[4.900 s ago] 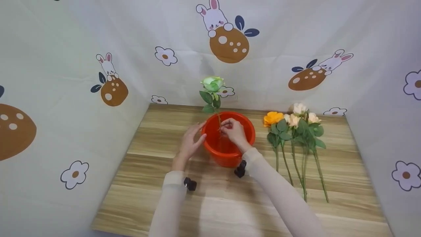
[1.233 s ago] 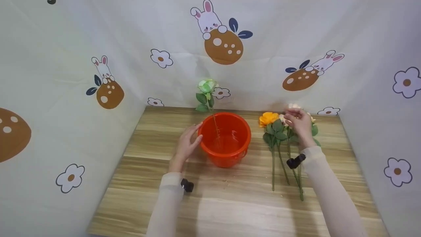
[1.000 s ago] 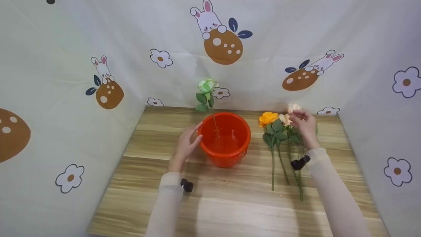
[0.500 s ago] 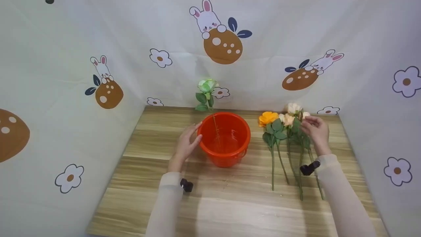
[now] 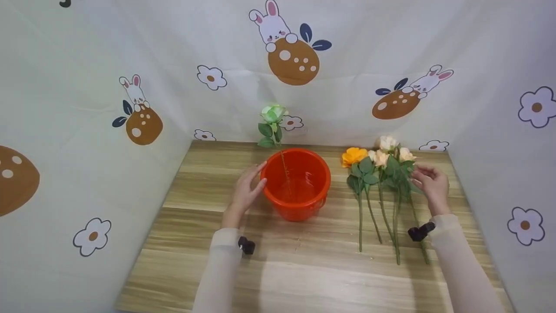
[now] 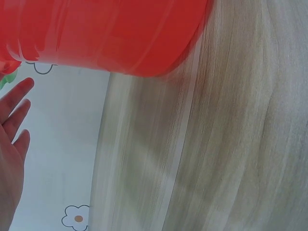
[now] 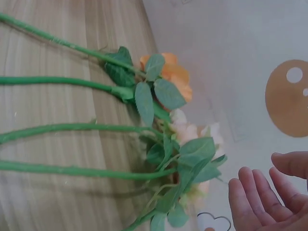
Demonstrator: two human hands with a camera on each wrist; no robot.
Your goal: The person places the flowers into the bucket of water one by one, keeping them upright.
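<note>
A pale green rose [image 5: 273, 114] stands in the red bucket [image 5: 297, 212], its stem leaning on the back left of the rim. My left hand [image 5: 245, 191] has its fingers and thumb spread at the bucket's left rim; the left wrist view shows the fingers straight. At the right, my right hand [image 5: 433, 187] is beside the leaves of the rightmost peach rose [image 5: 406, 154]. Its fingers are loosely bent, with nothing between them in the right wrist view. More pale peach roses [image 5: 381, 158] and an orange flower [image 5: 354, 156] lie side by side, stems toward me.
The bucket and flowers are on a wood-grain table [image 5: 208, 269]. Behind and beside it hangs a white cloth [image 5: 347, 108] printed with rabbits and flowers, close to the flower heads. Tiny crumbs lie on the table in front of the bucket.
My right hand has let go of the green rose's stem and left the bucket. Over the last second it has moved right and nearer me, past the peach roses. My left hand stays put.
</note>
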